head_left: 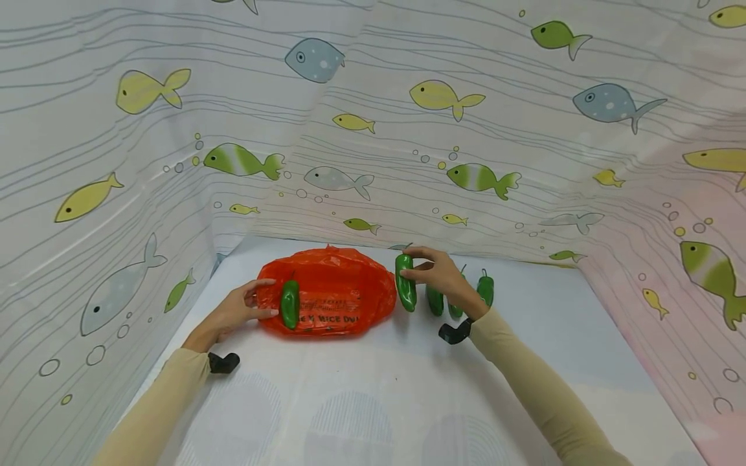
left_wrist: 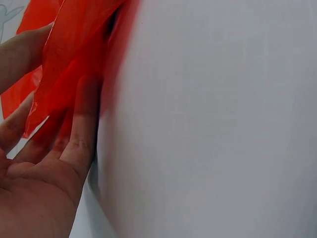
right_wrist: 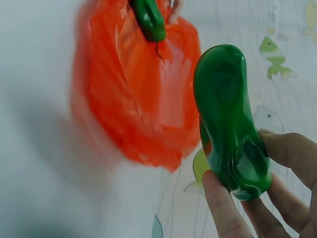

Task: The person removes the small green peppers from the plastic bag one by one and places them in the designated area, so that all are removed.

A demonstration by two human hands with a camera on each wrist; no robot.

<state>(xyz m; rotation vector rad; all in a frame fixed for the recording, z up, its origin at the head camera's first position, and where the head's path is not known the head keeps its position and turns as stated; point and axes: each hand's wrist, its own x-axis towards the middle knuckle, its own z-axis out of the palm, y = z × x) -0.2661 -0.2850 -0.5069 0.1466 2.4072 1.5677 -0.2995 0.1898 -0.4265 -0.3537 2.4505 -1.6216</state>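
My right hand (head_left: 437, 272) pinches a glossy green chili pepper (head_left: 405, 285) between thumb and fingers, just right of a red plastic bag (head_left: 329, 262). In the right wrist view the held pepper (right_wrist: 223, 104) stands upright, its lower end among the fingers. The bag lies on its side with its mouth spread. Another green pepper (head_left: 289, 304) is at the bag's left part. My left hand (head_left: 236, 314) is at the bag's left edge, and the left wrist view shows fairly straight fingers (left_wrist: 81, 129) seen through the thin red plastic.
Right of the bag, 3 more green peppers (head_left: 486, 288) stand on the white table (head_left: 396, 375), partly hidden by my right hand. A fish-patterned cloth (head_left: 402, 149) rises behind and at both sides. Both wrists carry a black mount (head_left: 454, 332).
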